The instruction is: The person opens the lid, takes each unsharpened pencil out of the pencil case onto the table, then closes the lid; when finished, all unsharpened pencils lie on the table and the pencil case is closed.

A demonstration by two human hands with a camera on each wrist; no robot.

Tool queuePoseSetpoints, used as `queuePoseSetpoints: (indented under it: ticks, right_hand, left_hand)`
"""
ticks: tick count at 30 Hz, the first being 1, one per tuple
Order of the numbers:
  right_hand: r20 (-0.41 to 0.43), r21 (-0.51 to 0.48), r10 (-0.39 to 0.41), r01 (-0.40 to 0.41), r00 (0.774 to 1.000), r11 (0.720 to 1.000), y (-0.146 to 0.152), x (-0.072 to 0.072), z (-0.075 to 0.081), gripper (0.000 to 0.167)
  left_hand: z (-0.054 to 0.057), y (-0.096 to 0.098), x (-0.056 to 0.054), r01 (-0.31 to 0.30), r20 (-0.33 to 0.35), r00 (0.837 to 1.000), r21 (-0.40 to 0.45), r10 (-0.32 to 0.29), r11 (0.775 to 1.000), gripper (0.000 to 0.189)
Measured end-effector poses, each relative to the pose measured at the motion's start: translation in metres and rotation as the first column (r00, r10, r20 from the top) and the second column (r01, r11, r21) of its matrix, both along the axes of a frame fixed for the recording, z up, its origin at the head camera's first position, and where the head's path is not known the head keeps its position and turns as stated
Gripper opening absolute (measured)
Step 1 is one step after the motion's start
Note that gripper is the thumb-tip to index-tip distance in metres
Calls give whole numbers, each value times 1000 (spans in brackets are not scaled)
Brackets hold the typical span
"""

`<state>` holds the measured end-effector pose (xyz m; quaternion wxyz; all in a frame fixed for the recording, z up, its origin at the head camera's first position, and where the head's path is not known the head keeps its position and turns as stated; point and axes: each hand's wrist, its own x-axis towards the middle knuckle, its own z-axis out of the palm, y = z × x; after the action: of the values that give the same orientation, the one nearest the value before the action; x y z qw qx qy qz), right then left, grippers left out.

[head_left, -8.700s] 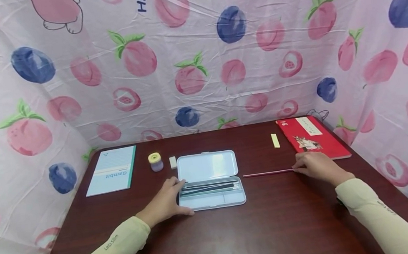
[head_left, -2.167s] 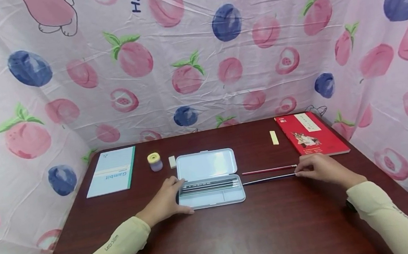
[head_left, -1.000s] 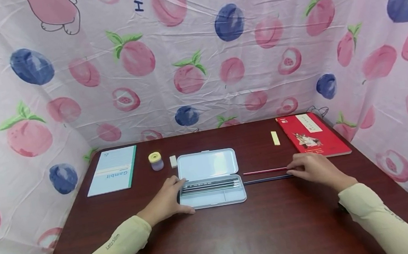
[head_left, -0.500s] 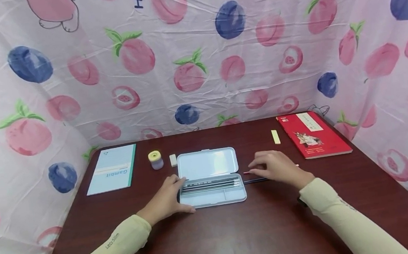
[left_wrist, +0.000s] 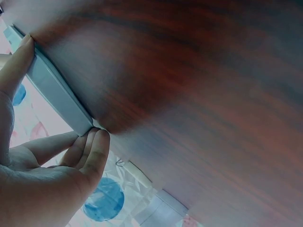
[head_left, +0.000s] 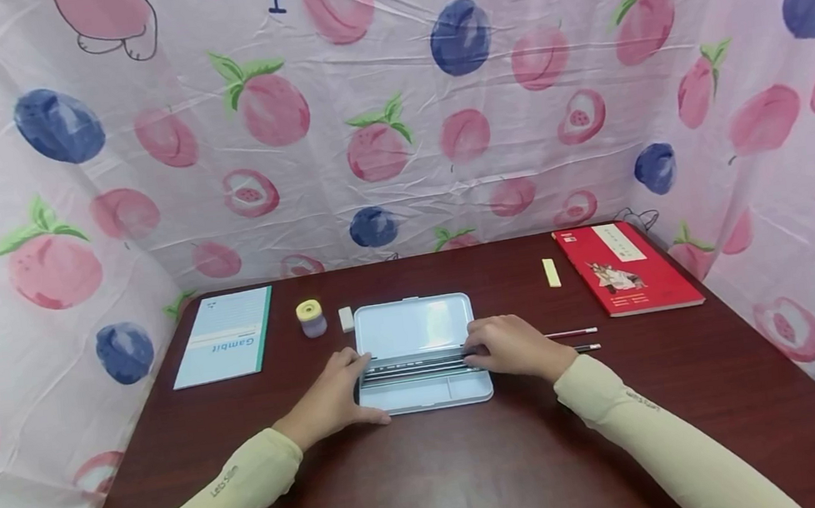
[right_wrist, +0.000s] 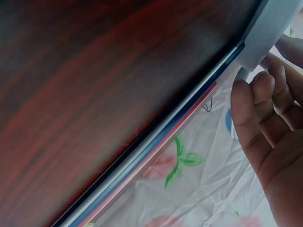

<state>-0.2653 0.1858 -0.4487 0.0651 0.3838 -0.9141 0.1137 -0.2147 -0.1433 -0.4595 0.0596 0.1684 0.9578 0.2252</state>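
Note:
A light-blue pencil case (head_left: 424,396) lies with its lid (head_left: 413,324) raised back; several dark pencils (head_left: 409,373) lie in its rear compartment. My left hand (head_left: 329,397) grips the case's left end, thumb at the front corner and fingers at the back, as the left wrist view also shows. My right hand (head_left: 512,347) reaches over the case's right end, its curled fingertips at the pencils' ends; I cannot tell if they pinch one. Right of the case a red pencil (head_left: 571,333) and a dark pencil (head_left: 588,347) lie side by side, partly hidden by the right hand.
A pale blue notebook (head_left: 224,338) lies at the back left. Between it and the case stand a yellow-topped purple container (head_left: 312,319) and a white eraser (head_left: 346,320). At the back right are a yellow strip (head_left: 551,273) and a red book (head_left: 628,271). A patterned curtain (head_left: 402,204) borders the table.
My right hand set down the red pencil, then laid a dark pencil in front of it, and moved left to the case. The left hand stayed on the case.

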Motion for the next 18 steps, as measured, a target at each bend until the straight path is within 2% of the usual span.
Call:
queuePoseSetpoints:
  ticks: [8, 18]
  right_hand:
    - [36, 16, 10, -10, 999, 1000, -5, -3, 0, 12]
    - [94, 32, -45, 43, 995, 999, -9, -5, 3, 8]
  left_hand:
    - [1, 0, 0, 2, 4, 1000, 1, -2, 1000, 107]
    - [2, 0, 1, 4, 5, 1000, -1, -4, 1000, 106]
